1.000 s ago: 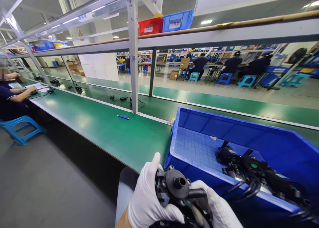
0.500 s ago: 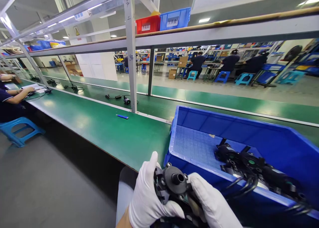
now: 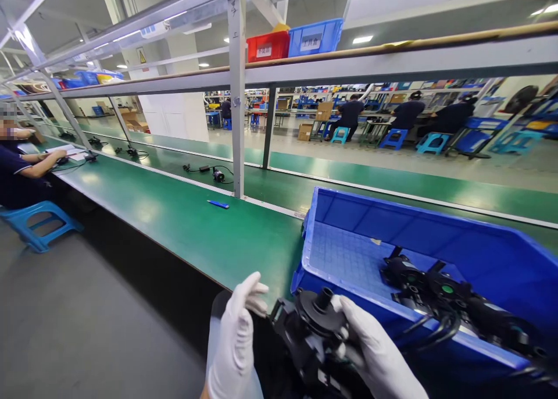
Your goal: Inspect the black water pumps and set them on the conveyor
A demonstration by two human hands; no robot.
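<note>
The white-gloved right hand (image 3: 375, 352) has its fingers curled around the black plastic pump-like part with a round flanged cap and short nozzle (image 3: 318, 323), gripping it from the right side at the bottom of the view, just in front of the near wall of the big blue plastic bin. The white-gloved left hand (image 3: 233, 341) is off the part, just beside its left edge, fingers held loosely together and slightly bent, holding nothing. The large blue plastic bin (image 3: 349, 218) sits on the green conveyor belt table (image 3: 183, 224), and in its right half lies a cluster of more black pump-like parts with green centre dots and black cables (image 3: 440, 297). Farther along the belt lie a small blue pen-like stick (image 3: 217, 203) and a black part with a coiled cable (image 3: 213, 172). On the shelf above stand a red plastic crate (image 3: 267, 46) and a blue plastic crate (image 3: 314, 36), each with a white label whose characters are too small to read. A yellow triangular warning sign (image 3: 140, 56) hangs on the white pillar. At far left a person in a dark blue sleeve (image 3: 20, 175) sits on a light blue plastic stool (image 3: 30, 221).
</note>
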